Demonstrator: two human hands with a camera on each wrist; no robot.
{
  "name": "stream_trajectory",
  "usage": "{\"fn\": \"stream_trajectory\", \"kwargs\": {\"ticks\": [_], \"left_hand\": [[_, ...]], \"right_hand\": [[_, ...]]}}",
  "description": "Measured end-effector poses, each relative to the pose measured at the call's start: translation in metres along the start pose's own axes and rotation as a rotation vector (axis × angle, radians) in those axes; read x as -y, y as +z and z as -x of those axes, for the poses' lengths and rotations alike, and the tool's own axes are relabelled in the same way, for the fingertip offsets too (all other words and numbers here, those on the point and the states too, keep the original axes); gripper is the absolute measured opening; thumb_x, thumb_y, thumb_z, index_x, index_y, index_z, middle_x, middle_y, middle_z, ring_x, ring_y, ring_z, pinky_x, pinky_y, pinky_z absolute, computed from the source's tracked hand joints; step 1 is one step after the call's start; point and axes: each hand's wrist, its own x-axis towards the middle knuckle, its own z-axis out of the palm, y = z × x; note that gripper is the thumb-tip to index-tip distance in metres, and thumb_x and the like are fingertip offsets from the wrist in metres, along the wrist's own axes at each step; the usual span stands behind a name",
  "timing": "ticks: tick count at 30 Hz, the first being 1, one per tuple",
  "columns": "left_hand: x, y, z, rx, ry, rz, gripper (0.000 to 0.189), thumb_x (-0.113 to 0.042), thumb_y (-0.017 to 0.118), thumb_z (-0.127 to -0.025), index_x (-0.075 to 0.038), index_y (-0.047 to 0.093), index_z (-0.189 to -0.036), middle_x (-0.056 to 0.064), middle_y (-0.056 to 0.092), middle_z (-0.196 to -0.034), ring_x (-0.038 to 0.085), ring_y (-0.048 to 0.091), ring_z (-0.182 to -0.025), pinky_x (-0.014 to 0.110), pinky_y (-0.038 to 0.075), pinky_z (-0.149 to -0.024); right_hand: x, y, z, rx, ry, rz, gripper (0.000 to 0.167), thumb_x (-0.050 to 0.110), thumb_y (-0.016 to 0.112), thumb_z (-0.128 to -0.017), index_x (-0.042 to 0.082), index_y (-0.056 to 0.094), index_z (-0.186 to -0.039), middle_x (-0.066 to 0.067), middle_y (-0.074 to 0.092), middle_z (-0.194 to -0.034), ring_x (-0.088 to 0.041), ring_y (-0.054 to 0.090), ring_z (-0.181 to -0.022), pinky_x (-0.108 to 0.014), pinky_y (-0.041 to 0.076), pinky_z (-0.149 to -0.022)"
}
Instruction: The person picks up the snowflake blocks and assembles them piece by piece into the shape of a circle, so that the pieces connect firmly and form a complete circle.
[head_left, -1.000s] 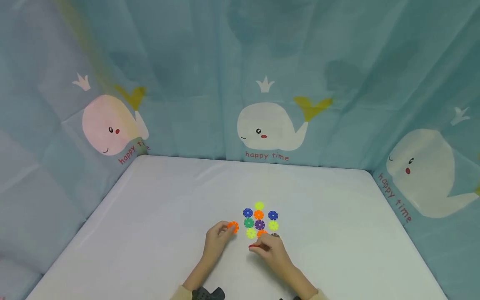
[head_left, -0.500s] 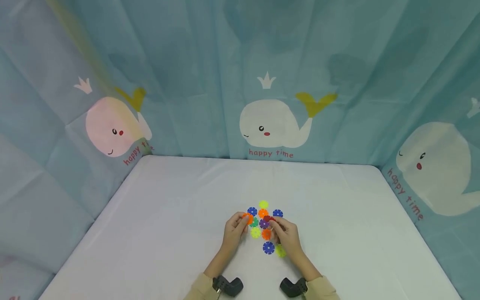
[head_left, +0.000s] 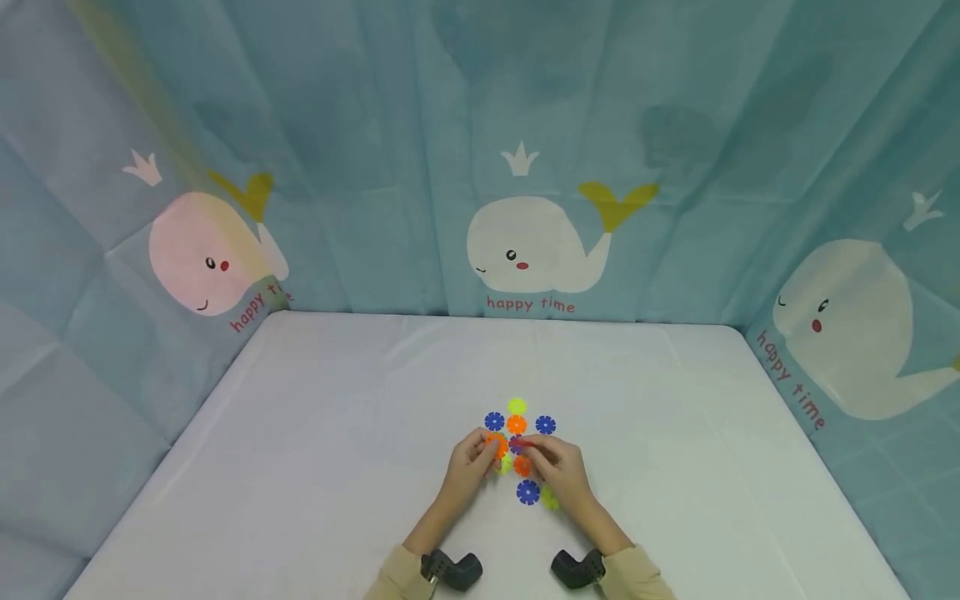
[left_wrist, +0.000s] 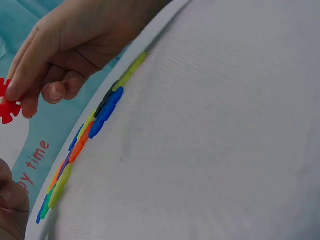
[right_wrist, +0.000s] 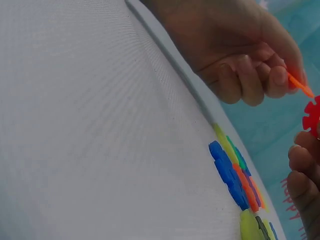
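Note:
In the head view my left hand (head_left: 467,465) pinches an orange notched plastic disc (head_left: 497,446) above a cluster of similar discs. Facing it, my right hand (head_left: 564,471) holds a red notched disc (left_wrist: 8,109) between thumb and fingertips. The right wrist view shows the edge of the orange disc (right_wrist: 300,85) right at the rim of the red one. Below the hands, a blue disc (head_left: 528,492), an orange-red disc (head_left: 522,465) and a yellow disc (head_left: 517,406) lie flat. Part of the cluster is hidden behind the hands.
The discs lie on a white-covered table (head_left: 360,400). Blue curtains (head_left: 375,208) with printed whales close in the back and both sides. A black device (head_left: 453,572) is worn on the left wrist, another (head_left: 579,570) on the right.
My hands have come closer together over the cluster, the left moving right and the right rising away from the near discs. The orange and red discs now almost meet.

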Motion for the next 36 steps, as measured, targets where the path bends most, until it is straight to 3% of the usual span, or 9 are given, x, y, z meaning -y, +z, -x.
{"fn": "stream_trajectory", "kwargs": {"ticks": [4, 11, 14, 18, 21, 26, 30, 34, 36], "left_hand": [[0.001, 0.001, 0.001, 0.018, 0.018, -0.03, 0.015, -0.009, 0.047, -0.093, 0.004, 0.051, -0.087, 0.028, 0.051, -0.067, 0.034, 0.038, -0.052, 0.018, 0.034, -0.048], [-0.001, 0.002, 0.0, 0.014, -0.004, -0.014, 0.014, -0.007, 0.047, -0.093, 0.006, 0.051, -0.087, 0.031, 0.05, -0.069, 0.025, 0.039, -0.052, 0.017, 0.034, -0.05], [-0.002, 0.002, 0.001, 0.009, -0.013, -0.021, 0.014, -0.005, 0.047, -0.093, 0.007, 0.05, -0.087, 0.029, 0.048, -0.066, 0.016, 0.039, -0.052, 0.017, 0.033, -0.05], [-0.003, 0.002, 0.001, 0.023, -0.006, -0.046, 0.013, -0.004, 0.046, -0.093, 0.007, 0.05, -0.088, 0.017, 0.044, -0.06, 0.008, 0.038, -0.053, 0.018, 0.032, -0.051], [-0.004, 0.001, 0.001, 0.041, -0.004, -0.054, 0.014, -0.004, 0.044, -0.094, 0.008, 0.049, -0.089, 0.008, 0.041, -0.059, 0.008, 0.036, -0.053, 0.018, 0.031, -0.051], [-0.005, -0.002, 0.002, 0.039, 0.01, -0.082, 0.012, -0.004, 0.045, -0.093, 0.007, 0.05, -0.09, 0.006, 0.04, -0.059, 0.009, 0.036, -0.053, 0.018, 0.031, -0.05], [-0.004, -0.002, 0.001, 0.025, 0.05, -0.127, 0.011, -0.005, 0.046, -0.093, 0.004, 0.051, -0.089, 0.007, 0.043, -0.06, 0.008, 0.037, -0.055, 0.018, 0.032, -0.051], [0.0, 0.001, 0.002, 0.019, 0.122, -0.181, 0.011, -0.006, 0.048, -0.092, 0.003, 0.053, -0.088, 0.013, 0.047, -0.063, 0.011, 0.041, -0.057, 0.019, 0.034, -0.053], [0.0, 0.002, 0.003, 0.013, 0.163, -0.206, 0.01, -0.005, 0.049, -0.092, 0.003, 0.055, -0.088, 0.016, 0.05, -0.065, 0.015, 0.043, -0.058, 0.02, 0.037, -0.054]], "right_hand": [[0.001, 0.001, 0.0, -0.014, -0.035, 0.044, 0.017, -0.017, 0.056, -0.078, -0.009, 0.063, -0.091, -0.019, 0.061, -0.074, -0.019, 0.045, -0.044, -0.017, 0.039, -0.042], [0.003, 0.001, -0.002, -0.031, -0.1, 0.111, 0.021, -0.022, 0.059, -0.072, -0.008, 0.063, -0.088, -0.019, 0.063, -0.082, -0.03, 0.06, -0.068, -0.02, 0.047, -0.065], [0.003, 0.001, -0.002, -0.023, -0.127, 0.14, 0.023, -0.022, 0.06, -0.07, -0.007, 0.064, -0.087, -0.016, 0.064, -0.082, -0.028, 0.06, -0.069, -0.018, 0.046, -0.066], [0.004, 0.002, -0.003, -0.019, -0.177, 0.166, 0.024, -0.023, 0.061, -0.068, -0.006, 0.064, -0.086, -0.015, 0.063, -0.078, -0.022, 0.056, -0.062, -0.016, 0.045, -0.061], [0.004, 0.002, -0.004, -0.016, -0.216, 0.173, 0.024, -0.024, 0.062, -0.066, -0.007, 0.065, -0.084, -0.015, 0.063, -0.076, -0.019, 0.052, -0.058, -0.016, 0.043, -0.057], [0.003, 0.004, -0.006, -0.001, -0.226, 0.175, 0.024, -0.021, 0.065, -0.066, -0.007, 0.065, -0.085, -0.014, 0.063, -0.077, -0.019, 0.056, -0.061, -0.015, 0.044, -0.061], [0.001, 0.003, -0.003, -0.001, -0.101, 0.053, 0.017, -0.016, 0.061, -0.075, -0.007, 0.064, -0.088, -0.016, 0.061, -0.071, -0.022, 0.055, -0.056, -0.021, 0.047, -0.055], [-0.005, 0.0, 0.002, -0.031, 0.178, -0.228, 0.008, -0.007, 0.054, -0.085, -0.009, 0.058, -0.091, -0.023, 0.056, -0.066, -0.028, 0.054, -0.051, -0.034, 0.048, -0.049], [-0.009, 0.0, 0.004, -0.045, 0.324, -0.351, 0.013, -0.001, 0.053, -0.088, -0.011, 0.053, -0.096, -0.022, 0.055, -0.066, -0.026, 0.054, -0.051, -0.033, 0.049, -0.05]]}}
